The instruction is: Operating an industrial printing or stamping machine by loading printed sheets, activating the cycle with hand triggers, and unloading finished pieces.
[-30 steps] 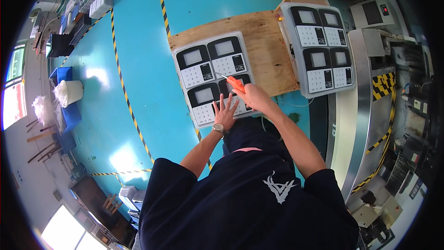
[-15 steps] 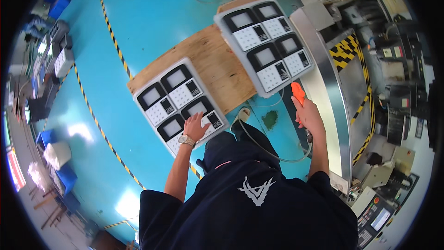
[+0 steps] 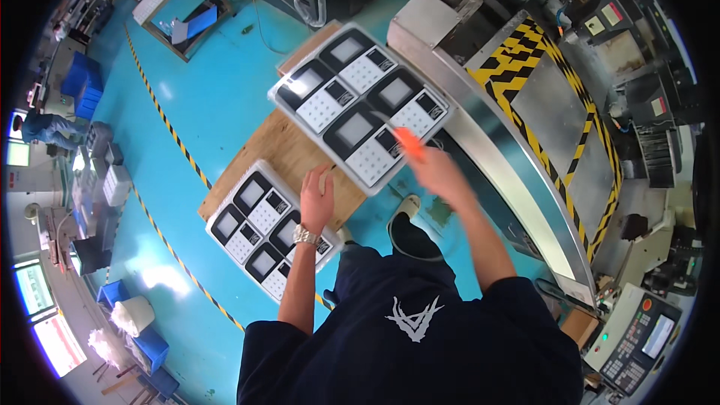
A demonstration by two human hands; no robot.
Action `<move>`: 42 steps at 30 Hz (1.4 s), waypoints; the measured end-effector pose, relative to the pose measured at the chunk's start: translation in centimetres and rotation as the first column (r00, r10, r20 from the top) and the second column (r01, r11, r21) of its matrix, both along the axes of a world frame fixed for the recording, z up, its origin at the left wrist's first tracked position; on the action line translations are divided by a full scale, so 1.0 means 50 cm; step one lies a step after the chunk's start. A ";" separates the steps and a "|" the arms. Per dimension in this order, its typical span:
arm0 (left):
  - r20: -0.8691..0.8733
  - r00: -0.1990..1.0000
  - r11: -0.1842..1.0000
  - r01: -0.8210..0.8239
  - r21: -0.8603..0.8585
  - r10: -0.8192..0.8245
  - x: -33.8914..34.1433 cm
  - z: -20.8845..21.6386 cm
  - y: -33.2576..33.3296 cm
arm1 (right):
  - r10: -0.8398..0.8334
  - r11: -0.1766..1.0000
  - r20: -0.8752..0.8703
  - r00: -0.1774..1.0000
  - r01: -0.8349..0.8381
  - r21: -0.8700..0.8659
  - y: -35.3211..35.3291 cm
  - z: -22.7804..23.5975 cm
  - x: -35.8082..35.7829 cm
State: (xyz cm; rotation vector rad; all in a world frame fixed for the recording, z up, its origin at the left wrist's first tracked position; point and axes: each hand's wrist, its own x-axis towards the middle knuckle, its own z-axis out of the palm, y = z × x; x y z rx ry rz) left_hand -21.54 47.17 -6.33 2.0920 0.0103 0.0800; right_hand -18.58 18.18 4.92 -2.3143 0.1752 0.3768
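Two pale trays of black-and-white panels, each with a square window and rows of small marks, rest on a wooden board (image 3: 251,146). My right hand (image 3: 442,178) grips an orange air blow gun (image 3: 409,142), blurred by motion, over the near right corner of the farther tray (image 3: 316,142). Its hose is mostly hidden behind my arm. My left hand (image 3: 318,199), a metal watch on its wrist, is held with fingers apart above the board, between that tray and the nearer tray (image 3: 238,263). It holds nothing, and its forearm covers part of the nearer tray.
A machine with a metal front (image 3: 517,146) and yellow-black striped tape stands close on the right. Its control panel (image 3: 636,337) is at lower right. Blue bins (image 3: 84,86) and a person (image 3: 49,129) are far left. A wooden-framed cart (image 3: 169,37) stands beyond the board.
My view has turned to the right. My left hand has lifted off the nearer tray toward the farther one. My right hand has brought the air blow gun in over the farther tray.
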 end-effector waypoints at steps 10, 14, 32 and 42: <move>0.075 0.996 0.747 -0.080 0.660 0.040 0.088 -0.014 -0.294 | 0.083 0.996 0.043 0.996 -0.081 -0.030 -0.174 -0.082 0.274; 0.123 0.990 0.670 -0.140 0.729 0.073 0.087 -0.024 -0.320 | 0.164 0.986 0.125 0.979 -0.157 -0.062 -0.239 -0.080 0.223; -0.297 0.863 0.872 -0.465 -0.150 0.409 0.248 -0.035 -0.380 | 0.304 0.946 -0.278 0.911 -0.254 0.200 -0.415 0.074 -0.035; -0.570 0.821 0.768 -0.352 -0.535 -0.020 0.363 -0.012 -0.509 | 0.261 0.965 -0.207 0.943 -0.248 0.088 -0.479 0.113 -0.027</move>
